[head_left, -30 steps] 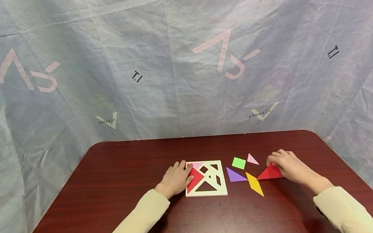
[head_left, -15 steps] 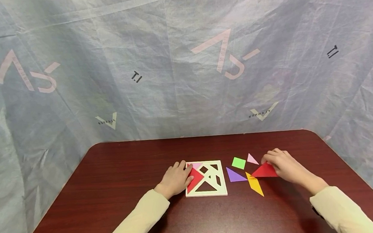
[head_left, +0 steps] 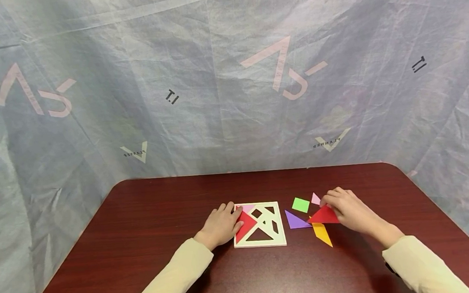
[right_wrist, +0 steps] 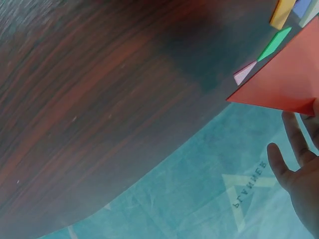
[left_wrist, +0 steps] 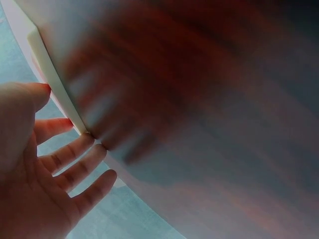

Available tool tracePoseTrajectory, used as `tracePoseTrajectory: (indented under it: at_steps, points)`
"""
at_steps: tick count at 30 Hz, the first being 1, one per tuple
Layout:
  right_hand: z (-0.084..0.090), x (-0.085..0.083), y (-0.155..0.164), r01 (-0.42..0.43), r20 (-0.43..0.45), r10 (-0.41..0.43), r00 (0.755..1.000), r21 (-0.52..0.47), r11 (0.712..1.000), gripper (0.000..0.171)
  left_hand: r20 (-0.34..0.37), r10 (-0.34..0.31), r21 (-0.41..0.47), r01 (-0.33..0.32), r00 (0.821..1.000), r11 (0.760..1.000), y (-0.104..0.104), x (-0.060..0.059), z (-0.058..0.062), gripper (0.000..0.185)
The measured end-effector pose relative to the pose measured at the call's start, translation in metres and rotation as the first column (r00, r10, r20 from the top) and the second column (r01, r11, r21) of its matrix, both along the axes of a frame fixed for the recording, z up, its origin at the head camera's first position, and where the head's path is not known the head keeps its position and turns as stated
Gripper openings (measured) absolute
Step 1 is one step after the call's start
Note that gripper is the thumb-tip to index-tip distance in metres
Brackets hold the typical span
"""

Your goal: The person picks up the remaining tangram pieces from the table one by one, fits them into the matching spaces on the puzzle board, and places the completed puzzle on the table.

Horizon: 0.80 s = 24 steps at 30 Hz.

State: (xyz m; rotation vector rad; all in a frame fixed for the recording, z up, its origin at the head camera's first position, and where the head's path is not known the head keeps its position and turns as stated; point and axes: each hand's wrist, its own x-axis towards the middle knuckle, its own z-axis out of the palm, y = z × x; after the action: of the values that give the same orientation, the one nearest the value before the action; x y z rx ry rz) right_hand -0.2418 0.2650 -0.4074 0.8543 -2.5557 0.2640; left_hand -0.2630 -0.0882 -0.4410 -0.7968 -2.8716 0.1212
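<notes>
A white tangram board (head_left: 283,234) lies flat on the table, holding a red triangle (head_left: 245,224) and a pink piece (head_left: 247,207) among its cutouts. My left hand (head_left: 219,227) rests at the board's left edge, with thumb and index finger touching the red triangle there. In the left wrist view its fingers (left_wrist: 75,154) stretch along the board's side. Over on the right, my right hand (head_left: 349,208) pinches a second large red triangle (head_left: 326,215), which overlaps a yellow parallelogram (head_left: 323,236) in the head view. The right wrist view shows this triangle tilted above the table.
Between board and right hand lie a purple triangle (head_left: 296,221), a green square (head_left: 300,205) and a small pink triangle (head_left: 315,199). A grey printed fabric sheet (head_left: 199,121) hangs behind the dark red-brown table (head_left: 180,197).
My right hand has moved left with the red triangle, from beside the yellow parallelogram to over its upper end. The left hand and the board stay in place.
</notes>
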Motion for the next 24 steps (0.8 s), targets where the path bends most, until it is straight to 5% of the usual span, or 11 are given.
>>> tracePoseTrajectory:
  at_steps: [24]
  points:
    - [-0.006, 0.007, -0.05, -0.1, -0.01, 0.099, 0.995, -0.036, 0.994, 0.025, -0.003, 0.001, 0.011, 0.0, 1.0, 1.0, -0.001, -0.001, 0.0, 0.044]
